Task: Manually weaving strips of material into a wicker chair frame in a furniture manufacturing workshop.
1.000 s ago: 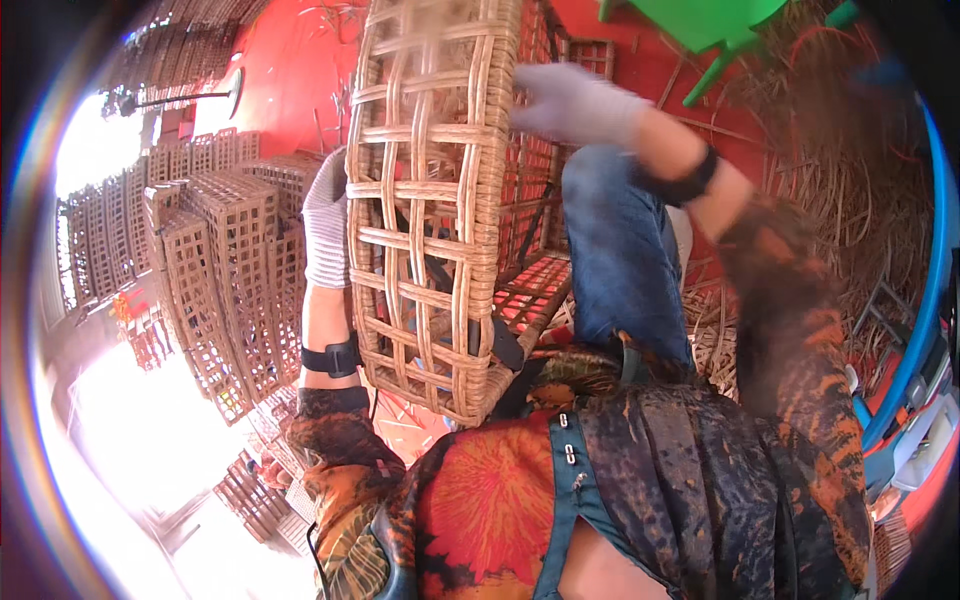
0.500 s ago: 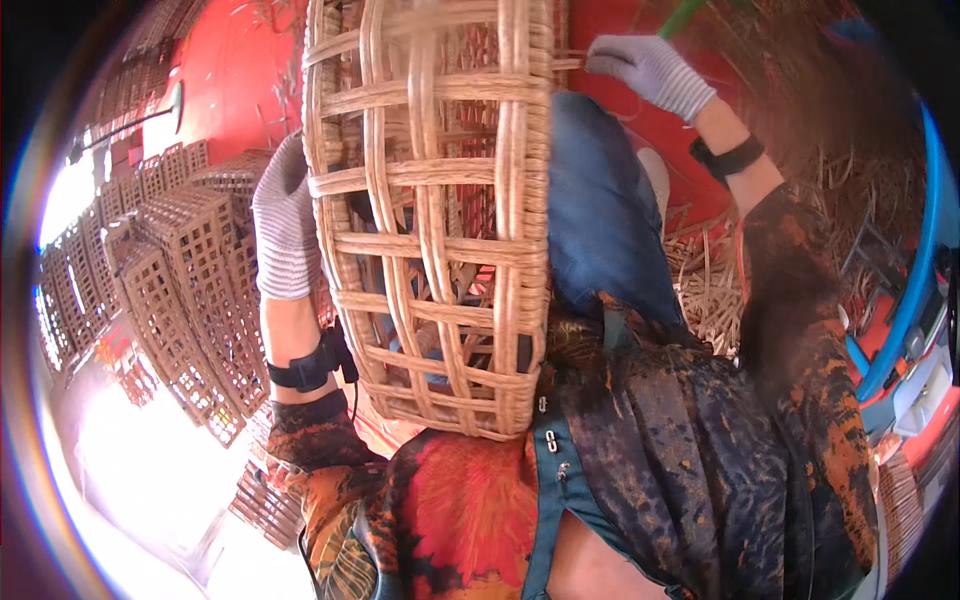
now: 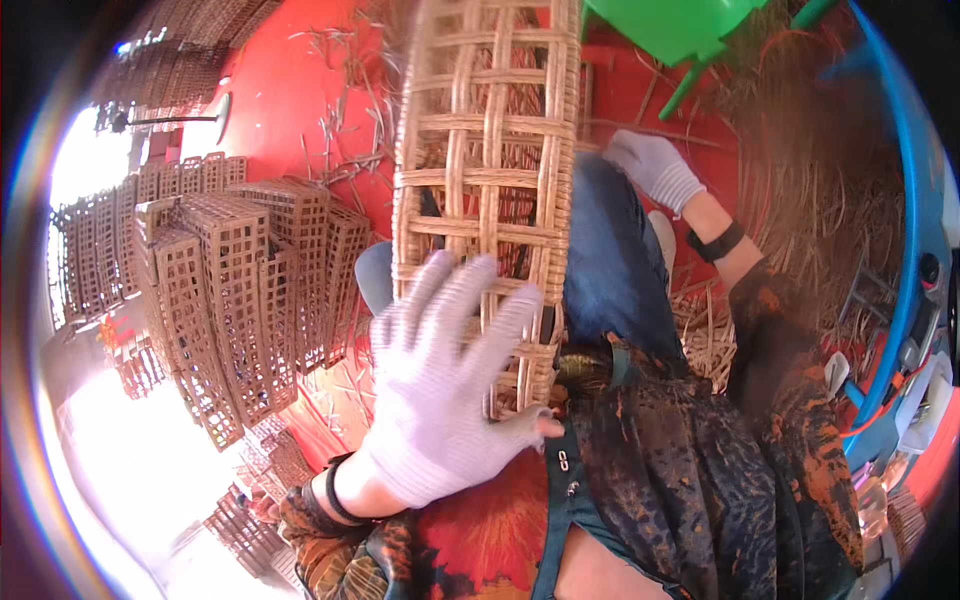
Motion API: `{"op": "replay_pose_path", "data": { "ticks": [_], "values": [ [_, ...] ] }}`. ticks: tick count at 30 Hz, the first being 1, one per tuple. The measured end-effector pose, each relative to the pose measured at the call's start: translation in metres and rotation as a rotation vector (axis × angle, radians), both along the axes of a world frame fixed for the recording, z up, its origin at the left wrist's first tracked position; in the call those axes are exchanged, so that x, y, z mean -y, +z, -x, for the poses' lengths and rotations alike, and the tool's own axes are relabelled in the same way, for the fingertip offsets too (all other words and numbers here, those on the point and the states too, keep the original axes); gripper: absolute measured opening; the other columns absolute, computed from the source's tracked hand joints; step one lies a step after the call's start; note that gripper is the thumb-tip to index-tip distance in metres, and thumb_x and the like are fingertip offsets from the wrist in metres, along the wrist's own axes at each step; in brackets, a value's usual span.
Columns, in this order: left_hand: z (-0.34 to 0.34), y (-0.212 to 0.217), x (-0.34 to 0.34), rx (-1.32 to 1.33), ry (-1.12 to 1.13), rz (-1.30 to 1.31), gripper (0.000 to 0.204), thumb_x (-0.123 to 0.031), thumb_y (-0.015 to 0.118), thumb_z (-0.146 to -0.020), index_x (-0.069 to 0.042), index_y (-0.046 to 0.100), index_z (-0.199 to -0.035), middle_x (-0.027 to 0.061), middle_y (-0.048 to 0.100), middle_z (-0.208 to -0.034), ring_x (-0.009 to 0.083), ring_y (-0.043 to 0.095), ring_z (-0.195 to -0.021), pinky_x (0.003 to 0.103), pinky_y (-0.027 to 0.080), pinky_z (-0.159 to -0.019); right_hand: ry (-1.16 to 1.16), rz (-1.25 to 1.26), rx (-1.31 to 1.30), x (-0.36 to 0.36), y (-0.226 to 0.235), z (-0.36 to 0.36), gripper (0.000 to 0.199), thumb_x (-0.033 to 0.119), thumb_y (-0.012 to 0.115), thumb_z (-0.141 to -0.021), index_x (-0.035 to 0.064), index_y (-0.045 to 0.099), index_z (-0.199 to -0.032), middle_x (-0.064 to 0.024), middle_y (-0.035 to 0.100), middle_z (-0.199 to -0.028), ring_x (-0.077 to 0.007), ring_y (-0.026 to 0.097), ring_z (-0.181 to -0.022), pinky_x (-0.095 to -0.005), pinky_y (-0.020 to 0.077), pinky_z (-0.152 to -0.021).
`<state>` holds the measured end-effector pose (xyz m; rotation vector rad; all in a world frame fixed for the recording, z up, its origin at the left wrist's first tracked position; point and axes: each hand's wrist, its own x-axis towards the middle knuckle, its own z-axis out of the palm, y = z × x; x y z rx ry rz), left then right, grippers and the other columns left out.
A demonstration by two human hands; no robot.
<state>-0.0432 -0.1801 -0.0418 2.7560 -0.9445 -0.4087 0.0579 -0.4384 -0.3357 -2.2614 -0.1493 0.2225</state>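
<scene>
A woven basket point(image 3: 488, 180) of tan strands in an open square lattice stands in front of my body, between my knees. My left hand point(image 3: 440, 380), in a pale striped glove with the thumb tip bare, lies over the basket's near end. Its fingers are spread, and they hide part of the lattice. To the basket's right, my right hand point(image 3: 655, 170), gloved too, is closed with fingertips pinched together beside the basket's edge. A thin weaving strand seems to run from there to the basket; little of it shows.
Several finished-looking lattice baskets point(image 3: 220, 270) are stacked at the left. Loose strands point(image 3: 700, 330) lie on the red floor point(image 3: 290, 110) around me. A green plastic stool point(image 3: 670, 25) stands at the far side. A blue curved rim point(image 3: 905, 250) bounds the right, with tools beside it.
My left hand has come from the basket's left side onto its near end, fingers now spread. The basket has turned and shifted away. My right hand has moved slightly nearer, still pinched.
</scene>
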Motion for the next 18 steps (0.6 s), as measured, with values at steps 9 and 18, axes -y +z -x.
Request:
{"op": "replay_pose_path", "data": {
  "ticks": [9, 18],
  "values": [
    [0.017, -0.039, -0.010, 0.196, 0.113, -0.047, 0.079, -0.026, 0.075, -0.061, -0.010, 0.049, -0.133, 0.0195, 0.035, -0.140, 0.0431, 0.029, -0.132, 0.053, 0.024, -0.105, 0.015, 0.014, -0.049, -0.008, 0.017, 0.030, 0.023, 0.031, 0.053, -0.092, 0.0103, 0.062, -0.096, -0.0187, 0.065, -0.088, -0.0391, 0.061, -0.086, -0.0441, 0.0484, -0.076],
    [0.014, -0.057, -0.008, 0.279, 0.116, 0.171, 0.064, -0.018, 0.069, -0.062, -0.012, 0.057, -0.125, 0.0193, 0.039, -0.138, 0.0431, 0.033, -0.128, 0.055, 0.024, -0.105, 0.110, 0.227, -0.024, -0.032, 0.043, 0.017, 0.027, 0.032, 0.053, -0.089, 0.0113, 0.060, -0.106, -0.0186, 0.065, -0.089, -0.0372, 0.062, -0.089, -0.0454, 0.0483, -0.081]
  ]
}}
